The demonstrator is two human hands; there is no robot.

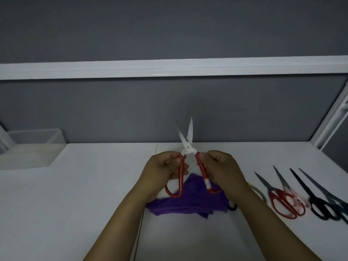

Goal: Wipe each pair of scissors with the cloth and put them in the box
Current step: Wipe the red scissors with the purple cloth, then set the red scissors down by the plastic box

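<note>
With left hand (162,166) and right hand (224,166), grips scissors (188,147) by red handles mid-frame, blades parted, above purple cloth (188,206). Seems pre-wipe; next calls for freeing one hand for cloth, then reaching box (28,155) at left edge.

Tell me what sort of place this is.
Likely an indoor workbench: a white table backed by a grey partition with a white rail, scissors laid in a row, a clear box.

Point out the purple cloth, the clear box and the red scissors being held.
purple cloth (180,204), head view, on its middle folds.
clear box (33,137), head view, on its far wall.
held red scissors (188,147), head view, on the blade pivot.
</note>
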